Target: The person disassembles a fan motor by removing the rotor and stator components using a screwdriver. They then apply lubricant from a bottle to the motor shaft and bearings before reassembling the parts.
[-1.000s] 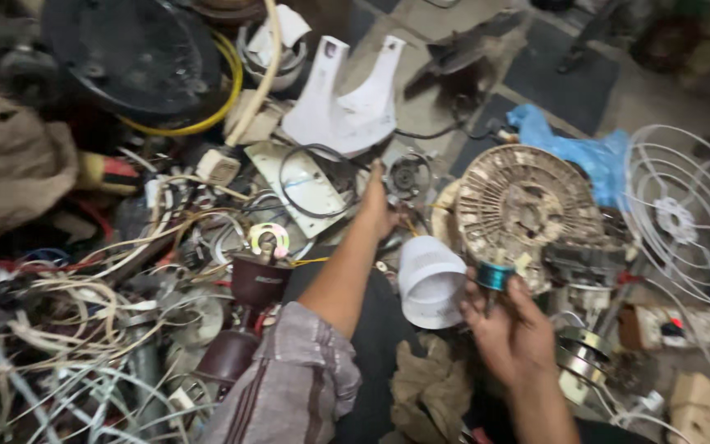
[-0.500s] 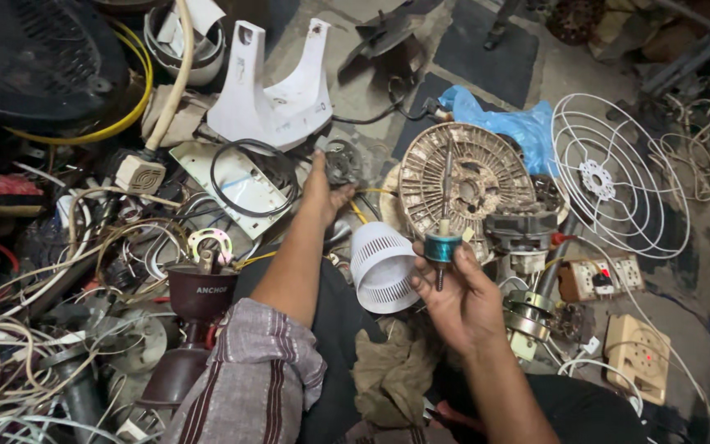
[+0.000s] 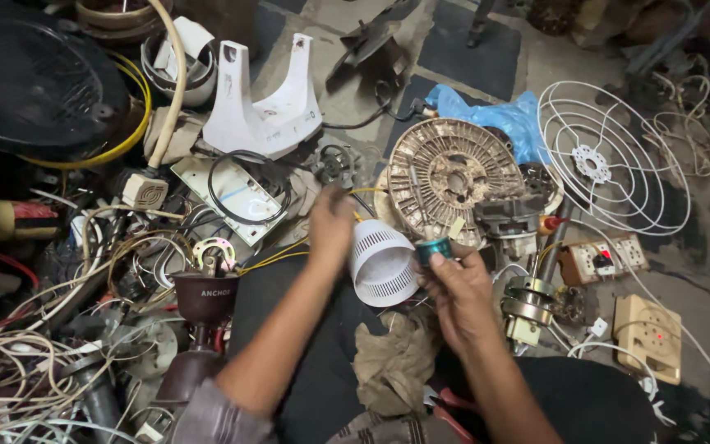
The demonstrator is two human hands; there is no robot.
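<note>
Looking down from my head, I had my right hand [image 3: 462,300] closed around a small teal cylinder [image 3: 433,248], pinched between thumb and fingers so that its top stood just above them, right beside the white slotted plastic housing [image 3: 384,263] that lay on the dark cloth [image 3: 322,370] in front of me. My left hand [image 3: 330,226] was out ahead, blurred, with the fingers curled near the upper edge of that housing; I could not tell whether it gripped anything or only touched it. Just past the housing stood the round, rust-coloured ribbed disc [image 3: 454,177], and beyond it a crumpled blue plastic bag [image 3: 495,115], whose contents were hidden. To my right lay a white wire fan guard [image 3: 610,156], a brown switch board [image 3: 606,259] and a beige socket box [image 3: 651,333]. To my left was a tangle of wires [image 3: 59,329], a maroon motor base [image 3: 203,300], a white forked plastic stand [image 3: 265,103] and a big black round fan grille [image 3: 30,78]. At the top sat a white bowl-like shell [image 3: 182,66] with scraps of pale material inside. A crumpled brownish rag [image 3: 392,362] lay between my forearms.
</note>
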